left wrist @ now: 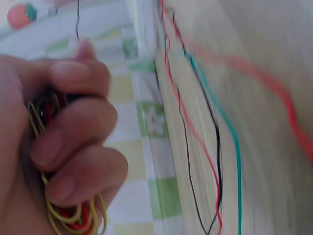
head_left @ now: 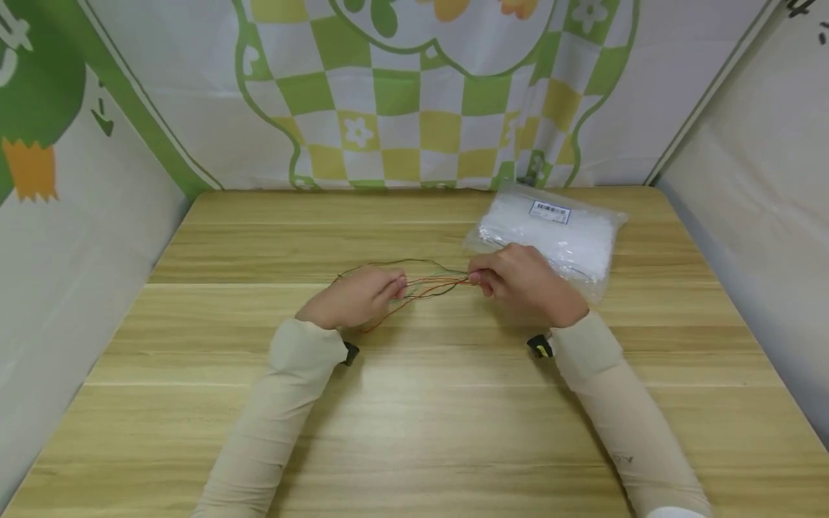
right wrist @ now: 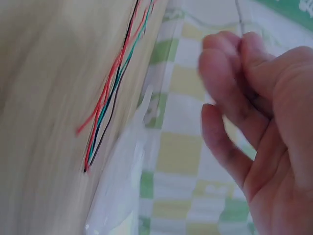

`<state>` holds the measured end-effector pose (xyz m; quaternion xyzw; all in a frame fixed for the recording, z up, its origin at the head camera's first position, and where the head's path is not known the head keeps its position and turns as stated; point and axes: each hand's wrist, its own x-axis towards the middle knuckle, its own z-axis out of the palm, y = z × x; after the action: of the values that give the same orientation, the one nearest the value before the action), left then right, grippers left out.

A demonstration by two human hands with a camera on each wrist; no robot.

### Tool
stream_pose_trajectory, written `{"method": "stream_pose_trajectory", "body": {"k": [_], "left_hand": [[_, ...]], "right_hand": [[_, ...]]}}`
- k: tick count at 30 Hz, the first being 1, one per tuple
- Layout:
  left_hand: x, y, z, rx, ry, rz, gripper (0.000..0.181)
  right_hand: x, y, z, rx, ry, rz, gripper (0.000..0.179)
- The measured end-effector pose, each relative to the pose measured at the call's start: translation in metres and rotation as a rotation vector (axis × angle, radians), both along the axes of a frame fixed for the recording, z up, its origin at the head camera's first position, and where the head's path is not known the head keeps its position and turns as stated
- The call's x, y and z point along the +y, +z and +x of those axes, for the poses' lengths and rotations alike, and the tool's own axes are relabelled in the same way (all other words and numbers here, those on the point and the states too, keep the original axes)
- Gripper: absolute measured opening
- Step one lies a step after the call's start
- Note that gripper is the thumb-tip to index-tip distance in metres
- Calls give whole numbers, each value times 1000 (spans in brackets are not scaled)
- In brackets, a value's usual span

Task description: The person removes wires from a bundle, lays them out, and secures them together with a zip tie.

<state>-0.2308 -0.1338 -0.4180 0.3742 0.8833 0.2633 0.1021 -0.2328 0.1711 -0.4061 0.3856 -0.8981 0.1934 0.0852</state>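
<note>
In the head view, thin coloured wires (head_left: 427, 282) stretch between my two hands above the wooden table. My left hand (head_left: 356, 293) has its fingers curled round a coil of yellow and red wire (left wrist: 80, 215), which shows in the palm in the left wrist view. From its thumb and fingertip a thin dark wire (left wrist: 78, 19) runs off. The thumb and fingertips of my right hand (head_left: 518, 277) pinch a thin dark wire (right wrist: 239, 14); its other fingers are bent. Loose red, black and teal wires (right wrist: 110, 93) hang beside the right hand, their ends free of it.
A clear plastic bag (head_left: 550, 234) with white contents and a barcode label lies behind the right hand. The wooden table (head_left: 421, 417) is bordered by printed cloth walls (head_left: 401, 129) at the back and sides.
</note>
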Motion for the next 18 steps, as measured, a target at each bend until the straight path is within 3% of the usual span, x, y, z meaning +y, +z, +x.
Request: {"method": "stream_pose_trajectory", "body": {"k": [8,18], "left_hand": [[-15,3,-6,-70,34,38,34],[-41,2,-13,-87,93,54,33]], "right_hand": [[19,-1,-11,-35,-74,-25,25],[36,-4,-19,-130,-166,-6,27]]}}
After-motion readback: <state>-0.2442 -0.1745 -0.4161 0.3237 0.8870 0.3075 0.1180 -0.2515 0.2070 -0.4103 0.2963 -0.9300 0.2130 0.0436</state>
